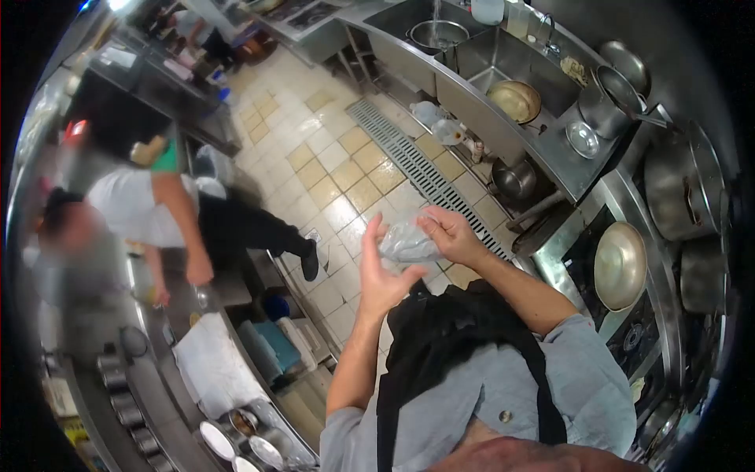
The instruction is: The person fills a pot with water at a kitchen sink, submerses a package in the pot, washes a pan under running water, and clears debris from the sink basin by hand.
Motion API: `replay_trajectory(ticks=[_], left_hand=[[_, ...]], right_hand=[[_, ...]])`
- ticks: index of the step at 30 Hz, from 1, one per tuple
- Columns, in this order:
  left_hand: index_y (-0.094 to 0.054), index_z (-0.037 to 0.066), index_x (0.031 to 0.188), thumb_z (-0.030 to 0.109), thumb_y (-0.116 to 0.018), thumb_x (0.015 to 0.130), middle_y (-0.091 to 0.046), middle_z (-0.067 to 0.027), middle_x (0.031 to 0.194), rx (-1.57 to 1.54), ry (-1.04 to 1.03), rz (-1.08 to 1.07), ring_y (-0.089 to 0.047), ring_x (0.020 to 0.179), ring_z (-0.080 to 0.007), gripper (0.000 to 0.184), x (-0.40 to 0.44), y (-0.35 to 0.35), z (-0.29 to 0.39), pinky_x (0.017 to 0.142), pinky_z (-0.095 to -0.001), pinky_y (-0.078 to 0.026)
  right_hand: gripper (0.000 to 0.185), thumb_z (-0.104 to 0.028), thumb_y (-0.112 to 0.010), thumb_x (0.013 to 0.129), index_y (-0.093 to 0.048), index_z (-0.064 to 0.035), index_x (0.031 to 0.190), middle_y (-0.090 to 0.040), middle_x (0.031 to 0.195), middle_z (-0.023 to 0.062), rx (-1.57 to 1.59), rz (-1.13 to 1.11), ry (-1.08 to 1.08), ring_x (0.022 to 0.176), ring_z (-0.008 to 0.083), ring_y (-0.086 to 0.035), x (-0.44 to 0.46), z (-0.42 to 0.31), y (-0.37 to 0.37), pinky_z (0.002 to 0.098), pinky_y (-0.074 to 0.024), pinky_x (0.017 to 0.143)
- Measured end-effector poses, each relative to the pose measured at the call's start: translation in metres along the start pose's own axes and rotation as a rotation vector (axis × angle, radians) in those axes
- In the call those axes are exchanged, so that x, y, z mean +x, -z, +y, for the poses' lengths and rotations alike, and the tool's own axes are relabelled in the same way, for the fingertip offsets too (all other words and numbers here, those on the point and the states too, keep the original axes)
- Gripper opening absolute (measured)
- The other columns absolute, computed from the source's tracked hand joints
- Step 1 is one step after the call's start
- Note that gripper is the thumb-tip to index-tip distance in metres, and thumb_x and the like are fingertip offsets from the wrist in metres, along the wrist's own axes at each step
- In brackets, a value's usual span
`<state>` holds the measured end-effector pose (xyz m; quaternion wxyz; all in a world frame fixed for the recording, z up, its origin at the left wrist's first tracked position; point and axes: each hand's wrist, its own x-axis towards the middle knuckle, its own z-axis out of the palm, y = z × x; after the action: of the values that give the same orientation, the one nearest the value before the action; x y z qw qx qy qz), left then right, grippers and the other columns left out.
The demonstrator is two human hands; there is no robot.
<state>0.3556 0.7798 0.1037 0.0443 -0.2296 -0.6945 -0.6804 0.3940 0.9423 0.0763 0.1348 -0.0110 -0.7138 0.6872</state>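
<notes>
Right hand (454, 236) pinches the clear plastic (409, 242), left hand (384, 282) spread wide; one-sided grip could drop it imo.

Tiled floor (326, 193) — extends beyond the fingers (371, 248); a slotted drain grate (417, 153) is set in it. Stove (631, 338), right of the fingers: one pan (620, 266) on top. Steel drainboard (565, 168), beyond and right of the fingers — carries a metal bowl (583, 139) and a pot (605, 118)
</notes>
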Motion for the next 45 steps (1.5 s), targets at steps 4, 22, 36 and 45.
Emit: replay_trajectory(ticks=[4,22,36,45], left_hand=[[-0.055,-0.001,0.119,0.006,-0.067,0.085,-0.064,-0.0170,0.089,0.296,-0.042,-0.426,-0.064,0.082,-0.0250,0.037,0.074,0.029,-0.032,0.074,-0.0379,-0.051],[-0.050,-0.002,0.104,0.012,-0.058,0.086,-0.063,-0.0240,0.069,0.843,-0.203,-0.868,-0.065,0.068,-0.0434,0.024,0.305,-0.020,-0.102,0.061,-0.0505,-0.053],[-0.065,-0.005,0.079,0.020,-0.055,0.085,-0.062,-0.0291,0.067,1.085,0.068,-0.932,-0.065,0.069,-0.0460,0.027,0.490,-0.084,-0.181,0.070,-0.0530,-0.054],[-0.060,-0.003,0.089,0.021,-0.053,0.088,-0.066,-0.0263,0.072,1.029,-0.060,-0.986,-0.067,0.071,-0.0438,0.025,0.628,-0.128,-0.252,0.067,-0.0522,-0.055]], right_hand=[[0.016,-0.012,-0.057,0.098,-0.064,0.0010,0.105,-0.063,0.085,0.0064,-0.094,0.057,0.049,0.079,0.0110,-0.058,0.054,-0.004,-0.021,0.0273,-0.0479,0.072],[0.023,-0.018,-0.066,0.093,-0.064,-0.0010,0.109,-0.064,0.091,0.0075,-0.138,-0.003,0.029,0.086,0.0178,-0.061,0.245,0.066,0.040,0.0312,-0.0477,0.077],[0.020,-0.012,-0.063,0.083,-0.068,-0.0040,0.100,-0.067,0.091,0.0138,-0.494,-0.090,0.455,0.083,0.0332,-0.066,0.477,0.117,0.138,0.0410,-0.0533,0.073],[0.026,-0.012,-0.066,0.083,-0.064,-0.0030,0.107,-0.065,0.092,0.0147,-0.441,-0.193,0.198,0.087,0.0359,-0.063,0.593,0.151,0.183,0.0418,-0.0510,0.075]])
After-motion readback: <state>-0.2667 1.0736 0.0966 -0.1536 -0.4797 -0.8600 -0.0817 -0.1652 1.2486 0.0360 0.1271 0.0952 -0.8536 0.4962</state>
